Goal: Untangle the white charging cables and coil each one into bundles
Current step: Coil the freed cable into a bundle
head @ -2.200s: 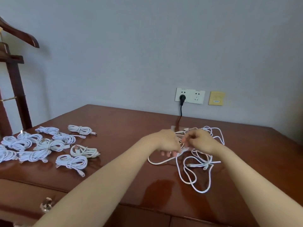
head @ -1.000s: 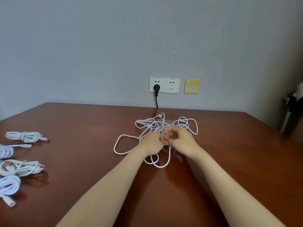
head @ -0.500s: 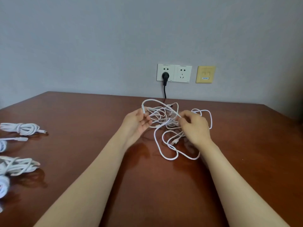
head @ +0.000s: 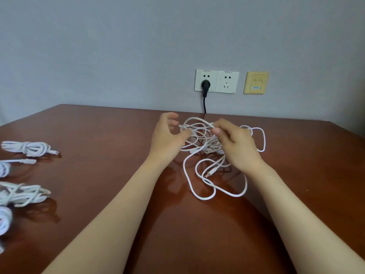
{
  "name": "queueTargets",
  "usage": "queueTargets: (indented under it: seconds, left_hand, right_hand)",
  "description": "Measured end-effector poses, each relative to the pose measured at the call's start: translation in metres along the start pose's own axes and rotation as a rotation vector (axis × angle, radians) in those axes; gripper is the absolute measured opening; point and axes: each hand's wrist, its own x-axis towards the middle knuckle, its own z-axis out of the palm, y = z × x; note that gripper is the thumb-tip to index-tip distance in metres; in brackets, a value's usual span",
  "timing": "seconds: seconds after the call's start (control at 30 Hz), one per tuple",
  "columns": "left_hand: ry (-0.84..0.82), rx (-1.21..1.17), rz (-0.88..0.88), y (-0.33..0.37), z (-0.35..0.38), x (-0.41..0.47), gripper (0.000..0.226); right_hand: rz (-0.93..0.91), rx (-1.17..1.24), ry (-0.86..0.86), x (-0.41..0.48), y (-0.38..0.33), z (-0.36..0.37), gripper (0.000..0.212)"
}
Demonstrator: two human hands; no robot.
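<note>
While the left hand [head: 167, 135] spreads open, the right hand [head: 235, 143] pinches tangled cables [head: 205, 155].

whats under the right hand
Beneath the right hand, which pinches one strand, lies the tangle of white cables on the table. The hand covers the strands directly below it.

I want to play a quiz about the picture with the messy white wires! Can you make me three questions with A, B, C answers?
1. Where are the coiled cable bundles?
A. left side of the table
B. under the sockets
C. on the tangle

2. What colour is the plug in the wall socket?
A. white
B. yellow
C. black

3. What is the right hand doing?
A. lying flat
B. pinching a cable in the tangle
C. pulling the plug

Answers: A, they lie along the table's left edge; C, it is black; B, thumb and fingers pinch a strand.
</note>
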Motion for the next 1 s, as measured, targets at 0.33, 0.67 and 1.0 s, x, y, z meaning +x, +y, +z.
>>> queueTargets:
  seconds: [0.33,0.67,1.0]
  left_hand:
    - [-0.223,-0.069,0.087,0.011,-0.003,-0.006,0.039]
    - [-0.368,-0.518,-0.073,0.018,0.015,-0.014,0.038]
    - [-0.182,-1.084,-0.282,0.030,-0.004,0.001,0.039]
  right_hand:
    - [0.126,0.315,0.088,0.003,-0.014,0.015,0.024]
    - [0.279,0.556,0.055,0.002,-0.024,0.015,0.028]
    - [0.009,-0.058,-0.107,0.000,-0.027,0.022,0.006]
